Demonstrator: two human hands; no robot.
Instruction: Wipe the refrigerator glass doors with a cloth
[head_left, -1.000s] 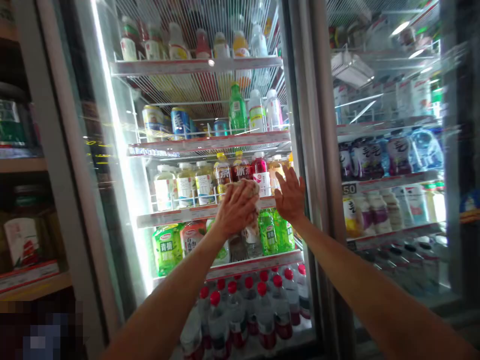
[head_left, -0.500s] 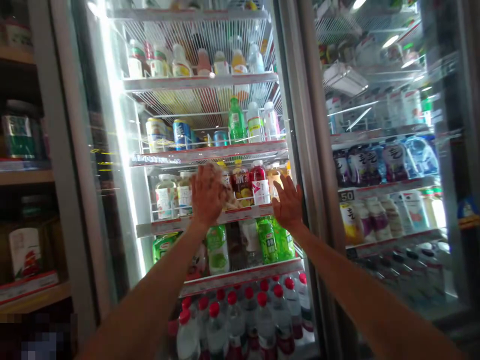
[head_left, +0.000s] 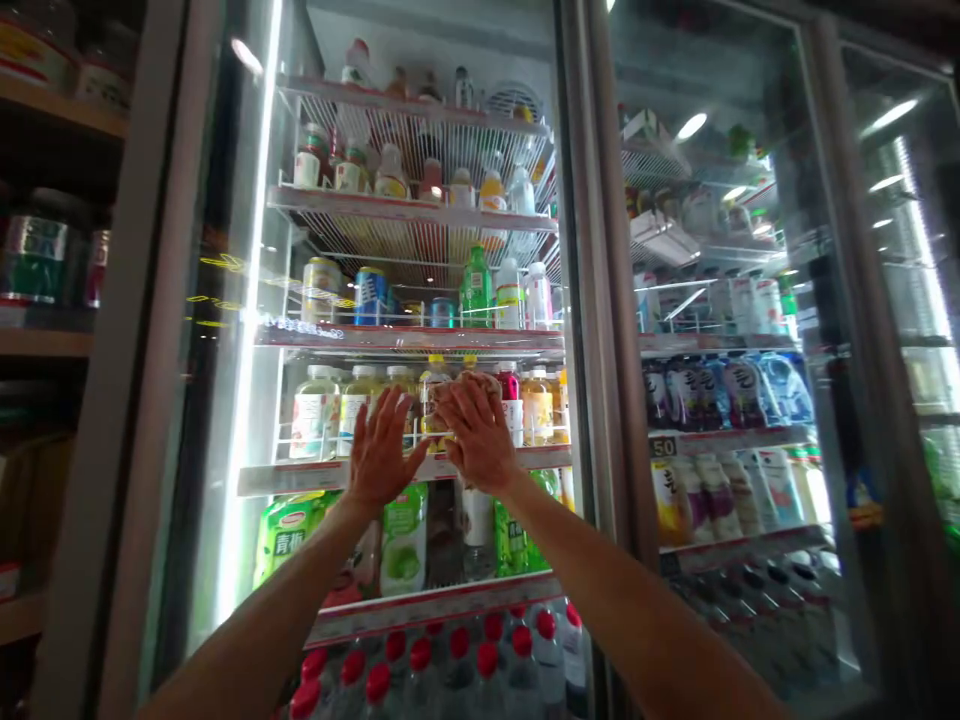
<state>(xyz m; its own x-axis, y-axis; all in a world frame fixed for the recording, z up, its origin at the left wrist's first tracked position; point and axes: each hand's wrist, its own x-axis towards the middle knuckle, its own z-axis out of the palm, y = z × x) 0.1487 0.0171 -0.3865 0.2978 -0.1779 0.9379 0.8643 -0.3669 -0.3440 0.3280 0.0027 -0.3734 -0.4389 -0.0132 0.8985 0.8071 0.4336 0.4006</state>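
Note:
A glass cooler door (head_left: 420, 50) stands in front of me, with shelves of drinks behind it. My right hand (head_left: 480, 435) is pressed toward the glass over a crumpled, brownish patterned cloth (head_left: 487, 383); only the cloth's upper part shows past the fingers. To its left, my left hand (head_left: 382, 460) is raised with palm toward the glass, fingers apart and nothing in it. The two hands are close together, in front of a row of juice bottles (head_left: 315, 410).
A metal door frame (head_left: 604, 300) runs upright right of the hands, with a second glass door (head_left: 720, 60) beyond. Red-capped bottles (head_left: 420, 655) fill the bottom shelf. On the left is a wooden shelf (head_left: 45, 343) with jars (head_left: 37, 255).
The cloth has passed from under my left hand to under my right. My right hand has moved left, and my left hand slightly left and down. The view has tilted up.

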